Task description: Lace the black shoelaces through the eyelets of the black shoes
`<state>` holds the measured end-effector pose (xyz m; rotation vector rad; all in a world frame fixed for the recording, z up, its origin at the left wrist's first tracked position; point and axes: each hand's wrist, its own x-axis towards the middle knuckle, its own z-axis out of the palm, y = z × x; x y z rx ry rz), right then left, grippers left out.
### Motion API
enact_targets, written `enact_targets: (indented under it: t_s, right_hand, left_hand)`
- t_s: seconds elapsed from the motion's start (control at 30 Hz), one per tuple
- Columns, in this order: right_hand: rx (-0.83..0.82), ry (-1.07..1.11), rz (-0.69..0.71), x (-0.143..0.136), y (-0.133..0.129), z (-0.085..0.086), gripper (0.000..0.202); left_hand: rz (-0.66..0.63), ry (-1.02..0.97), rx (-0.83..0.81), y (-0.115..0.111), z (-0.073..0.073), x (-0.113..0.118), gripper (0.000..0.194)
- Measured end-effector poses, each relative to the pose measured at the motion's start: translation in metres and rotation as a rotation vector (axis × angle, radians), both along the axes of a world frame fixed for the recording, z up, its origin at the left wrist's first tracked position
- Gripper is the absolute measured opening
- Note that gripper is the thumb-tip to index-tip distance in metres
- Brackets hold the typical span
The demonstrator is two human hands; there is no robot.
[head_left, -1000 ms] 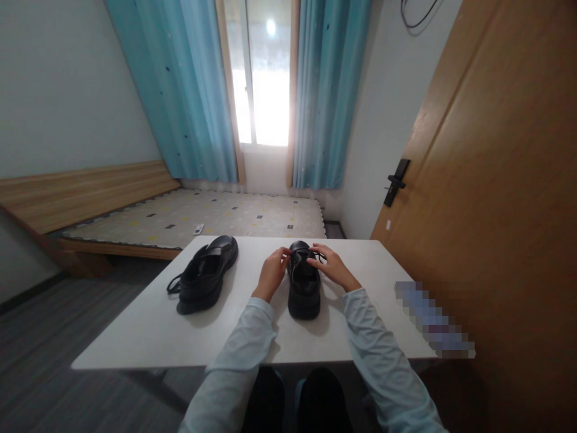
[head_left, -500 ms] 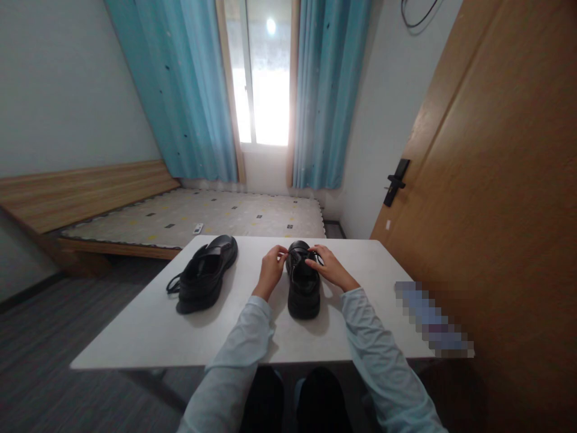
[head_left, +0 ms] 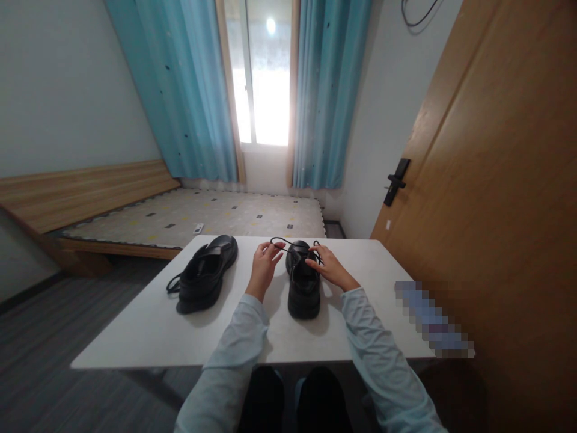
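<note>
A black lace-up shoe [head_left: 304, 300] stands on the white table [head_left: 148, 343], heel toward me. My left hand [head_left: 265, 267] is just left of it with fingers apart. A thin black shoelace [head_left: 285, 240] arcs from the shoe over its fingertips, apparently not pinched. My right hand [head_left: 328, 264] stays at the shoe's right side, thumb by the tongue and fingers closed around lace at the eyelets. The exact grip is partly hidden. The other black shoe [head_left: 205, 273] rests to the left, its lace loop hanging out beside the heel.
Behind the table is a bed [head_left: 216, 210] with a patterned mattress and a small white remote [head_left: 198, 228]. A blurred-out item [head_left: 433, 319] lies at the table's right edge. A wooden door [head_left: 500, 180] stands close on the right.
My left hand has moved left, away from the shoe, and its fingers have spread. The shoelace now arches out to the left. My right hand has hardly moved.
</note>
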<state>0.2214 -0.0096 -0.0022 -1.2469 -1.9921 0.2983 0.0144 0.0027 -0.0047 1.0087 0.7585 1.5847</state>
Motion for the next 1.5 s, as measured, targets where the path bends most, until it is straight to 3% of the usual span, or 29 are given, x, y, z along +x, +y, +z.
enact_targets:
  t_s: [0.1, 0.27, 0.47, 0.67, 0.8, 1.0, 1.13, 1.37, 1.5]
  right_hand:
    - [-0.003, -0.015, 0.000, 0.001, 0.000, 0.000, 0.042]
    - [-0.028, -0.060, -0.023, 0.002, -0.001, 0.001, 0.041]
    - [-0.043, -0.093, -0.033, 0.001, -0.002, 0.002, 0.039]
    - [-0.036, -0.088, -0.034, 0.000, -0.002, 0.004, 0.038]
    - [-0.036, -0.082, -0.028, 0.000, -0.003, 0.004, 0.038]
    - [-0.054, -0.079, -0.031, 0.000, -0.002, 0.004, 0.039]
    - [-0.046, -0.075, -0.033, 0.002, 0.000, 0.001, 0.041]
    - [-0.021, -0.073, -0.031, 0.003, 0.001, -0.002, 0.042]
    - [-0.027, -0.074, -0.035, 0.003, 0.001, -0.002, 0.043]
  left_hand:
    - [0.039, 0.026, -0.010, 0.000, 0.001, -0.003, 0.025]
    - [0.280, 0.211, -0.053, 0.006, 0.000, -0.012, 0.024]
    - [0.476, 0.683, 0.122, 0.002, 0.001, -0.015, 0.007]
    - [0.376, 1.279, 0.185, -0.006, -0.004, -0.014, 0.007]
    - [0.350, 1.472, 0.095, -0.007, -0.007, -0.017, 0.007]
    - [0.493, 1.374, 0.024, -0.008, -0.004, -0.024, 0.027]
    - [0.670, 1.237, 0.002, -0.008, -0.001, -0.029, 0.026]
    - [0.923, 0.690, 0.027, 0.001, -0.003, -0.039, 0.022]
    - [0.860, 0.305, 0.068, 0.007, -0.003, -0.040, 0.021]
